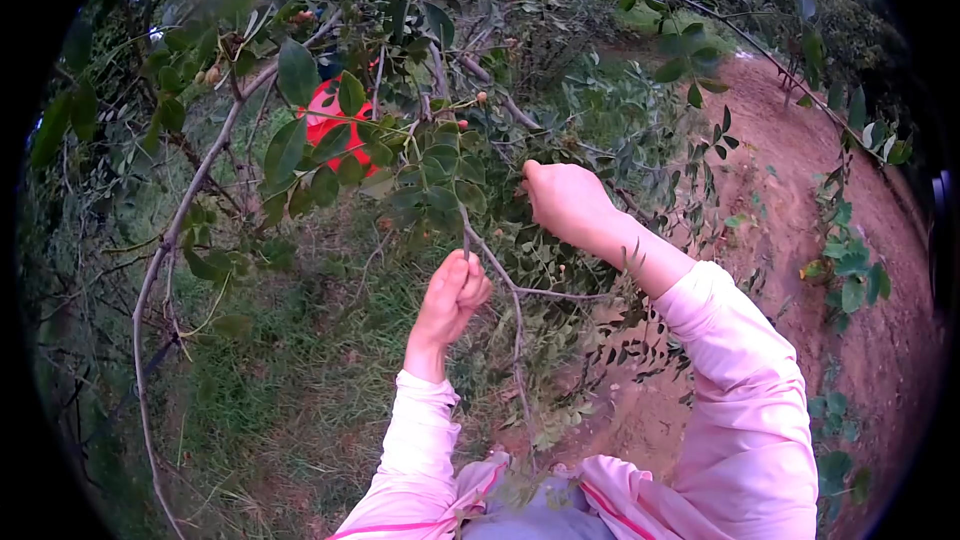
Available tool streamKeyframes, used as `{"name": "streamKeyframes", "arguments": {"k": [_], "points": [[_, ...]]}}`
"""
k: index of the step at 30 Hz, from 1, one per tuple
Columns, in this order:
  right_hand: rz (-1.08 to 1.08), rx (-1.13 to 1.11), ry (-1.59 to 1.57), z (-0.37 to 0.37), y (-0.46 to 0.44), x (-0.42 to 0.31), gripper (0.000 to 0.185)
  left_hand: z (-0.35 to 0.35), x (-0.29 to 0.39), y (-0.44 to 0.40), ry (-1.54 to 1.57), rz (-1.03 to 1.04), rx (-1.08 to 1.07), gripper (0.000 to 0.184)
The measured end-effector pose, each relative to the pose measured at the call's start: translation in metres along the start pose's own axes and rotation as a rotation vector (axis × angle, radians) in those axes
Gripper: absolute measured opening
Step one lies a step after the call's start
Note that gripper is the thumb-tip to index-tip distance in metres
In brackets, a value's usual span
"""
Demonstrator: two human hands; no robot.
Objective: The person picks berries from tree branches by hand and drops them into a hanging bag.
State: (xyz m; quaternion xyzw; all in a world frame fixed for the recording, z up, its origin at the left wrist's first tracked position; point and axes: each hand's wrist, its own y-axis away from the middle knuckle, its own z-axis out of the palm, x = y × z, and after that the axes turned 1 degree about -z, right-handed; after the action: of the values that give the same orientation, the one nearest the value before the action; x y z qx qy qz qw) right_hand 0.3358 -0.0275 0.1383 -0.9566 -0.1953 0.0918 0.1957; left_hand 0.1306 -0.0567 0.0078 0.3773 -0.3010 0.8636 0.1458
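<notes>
My left hand point(452, 302) is closed around a thin woody branch point(483, 245), low in the middle of the view. Compound green leaves point(437, 180) hang just above it, and a few small reddish-yellow fruits point(482, 97) show higher up. My right hand point(568, 202) is farther up and to the right, its fingers bent shut at the edge of the foliage. What those fingers hold, if anything, is hidden by the hand and the leaves.
Behind the leaves at upper left shows a bright red object point(350, 145), partly covered. A long bare branch point(160, 250) arches down the left side, and another point(740, 30) crosses the upper right. Grass point(300, 390) lies below; a reddish dirt bank point(800, 190) rises at right.
</notes>
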Motion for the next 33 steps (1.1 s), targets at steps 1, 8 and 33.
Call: {"name": "streamKeyframes", "arguments": {"k": [1,8,33], "points": [[0.023,-0.021,-0.059,-0.008,0.003,-0.002,0.014,0.0,0.0,0.0,0.001,0.0,0.0,0.025],[0.346,-0.444,-0.925,-0.06,0.012,0.01,0.021,-0.005,-0.005,-0.002,0.043,0.002,-0.02,0.025],[0.073,-0.757,-0.866,-0.07,0.068,0.009,0.05,-0.009,-0.014,-0.004,0.065,0.019,-0.034,0.024]]}}
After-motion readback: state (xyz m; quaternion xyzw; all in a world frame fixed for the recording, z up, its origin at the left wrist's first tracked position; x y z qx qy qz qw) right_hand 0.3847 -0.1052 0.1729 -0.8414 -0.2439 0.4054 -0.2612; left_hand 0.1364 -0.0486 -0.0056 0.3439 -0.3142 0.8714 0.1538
